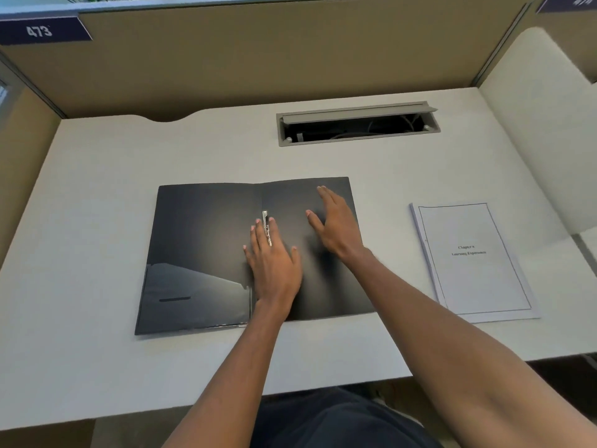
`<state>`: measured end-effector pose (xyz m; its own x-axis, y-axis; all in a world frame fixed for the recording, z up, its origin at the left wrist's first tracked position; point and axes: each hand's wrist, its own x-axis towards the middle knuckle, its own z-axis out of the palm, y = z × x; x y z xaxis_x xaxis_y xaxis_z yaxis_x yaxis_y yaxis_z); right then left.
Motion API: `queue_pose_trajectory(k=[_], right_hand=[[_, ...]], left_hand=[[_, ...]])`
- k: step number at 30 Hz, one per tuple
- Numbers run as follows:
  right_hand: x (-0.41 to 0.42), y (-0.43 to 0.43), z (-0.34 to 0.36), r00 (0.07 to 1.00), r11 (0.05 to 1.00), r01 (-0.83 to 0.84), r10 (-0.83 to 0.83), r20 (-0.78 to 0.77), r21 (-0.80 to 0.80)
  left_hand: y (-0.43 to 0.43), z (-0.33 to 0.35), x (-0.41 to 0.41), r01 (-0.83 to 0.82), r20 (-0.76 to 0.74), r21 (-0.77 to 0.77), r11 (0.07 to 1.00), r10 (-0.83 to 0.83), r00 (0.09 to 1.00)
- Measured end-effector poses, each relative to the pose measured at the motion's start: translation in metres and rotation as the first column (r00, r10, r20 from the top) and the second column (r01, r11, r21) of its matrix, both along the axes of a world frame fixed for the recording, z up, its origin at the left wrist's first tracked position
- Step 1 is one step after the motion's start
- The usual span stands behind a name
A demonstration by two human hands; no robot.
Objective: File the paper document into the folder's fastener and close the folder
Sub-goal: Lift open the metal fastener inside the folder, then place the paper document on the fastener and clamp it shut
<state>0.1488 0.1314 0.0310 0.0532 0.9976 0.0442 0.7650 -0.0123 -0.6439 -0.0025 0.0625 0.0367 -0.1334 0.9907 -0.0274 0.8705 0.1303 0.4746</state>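
Observation:
A black folder [200, 240] lies open and flat in the middle of the white desk [97, 176]. Its metal fastener [266, 221] runs along the spine. My left hand [274, 263] rests flat on the spine, fingers spread, with its fingertips touching the fastener. My right hand [339, 221] hovers or presses flat on the folder's right leaf, fingers apart, holding nothing. The paper document [475, 260], a stapled white stack with a printed title page, lies on the desk to the right of the folder, apart from both hands.
A pocket flap [193, 295] sits on the folder's lower left leaf. An open cable tray [355, 124] is set into the desk behind the folder. Tan partition walls [258, 56] close off the back and sides. The desk's front edge is near my body.

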Motion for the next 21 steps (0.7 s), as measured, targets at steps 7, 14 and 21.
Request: queue_pose_trajectory(k=[7,14,21], right_hand=[[0.087,-0.042,-0.004,0.994,0.994,0.107,-0.107,0.007,0.002],[0.180,-0.080,-0.013,0.973,0.974,0.226,-0.225,0.040,-0.019],[0.261,-0.114,-0.018,0.940,0.946,0.323,-0.318,0.120,-0.023]], left_hand=[[-0.016,0.010,0.094,0.075,0.175,0.051,0.996,-0.083,0.981],[-0.042,0.008,0.185,0.121,0.344,-0.092,0.988,-0.082,0.935],[-0.061,0.004,0.248,0.149,0.384,-0.274,0.950,-0.034,0.923]])
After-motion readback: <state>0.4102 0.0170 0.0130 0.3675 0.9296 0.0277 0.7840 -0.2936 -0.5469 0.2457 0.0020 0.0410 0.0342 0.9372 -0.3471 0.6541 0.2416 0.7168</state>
